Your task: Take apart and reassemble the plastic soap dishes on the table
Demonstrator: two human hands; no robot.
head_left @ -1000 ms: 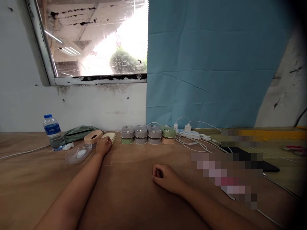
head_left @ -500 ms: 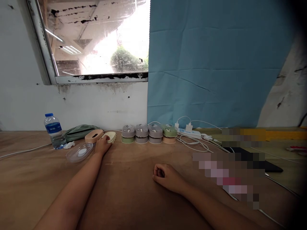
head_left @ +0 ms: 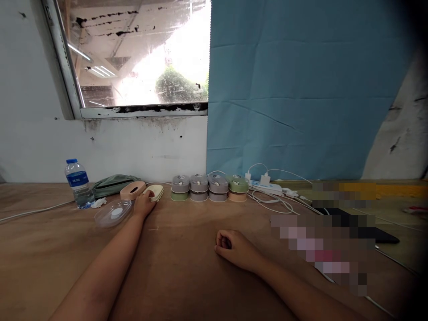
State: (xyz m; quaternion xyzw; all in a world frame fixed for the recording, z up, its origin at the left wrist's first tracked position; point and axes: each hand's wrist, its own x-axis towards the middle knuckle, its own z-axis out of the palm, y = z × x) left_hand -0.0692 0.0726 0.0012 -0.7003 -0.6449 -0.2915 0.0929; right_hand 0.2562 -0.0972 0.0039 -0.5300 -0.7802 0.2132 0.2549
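At the back left of the table, my left hand (head_left: 143,203) is closed at the near left side of a small cream-coloured stack (head_left: 158,192) of flat, rounded pieces. Its fingertips are partly hidden there. Just left of that stack sits a peach oval box lid (head_left: 129,191) with a dark slot. A clear plastic oval cover (head_left: 109,217) with a white round spot lies beside my left wrist. My right hand (head_left: 238,250) rests on the table at the centre right, curled into a loose fist with nothing visible inside.
Several small two-tier boxes (head_left: 199,187) in grey, green and peach line the wall. Left are a water bottle (head_left: 79,187), a green pouch (head_left: 112,185) and crumpled tissue (head_left: 98,203). A power strip (head_left: 267,187), white cables (head_left: 272,203) and a black flat object (head_left: 377,232) lie right.
The view has shifted slightly, so everything appears a little further right. Both hands keep their places and poses; no object has visibly moved on the table.
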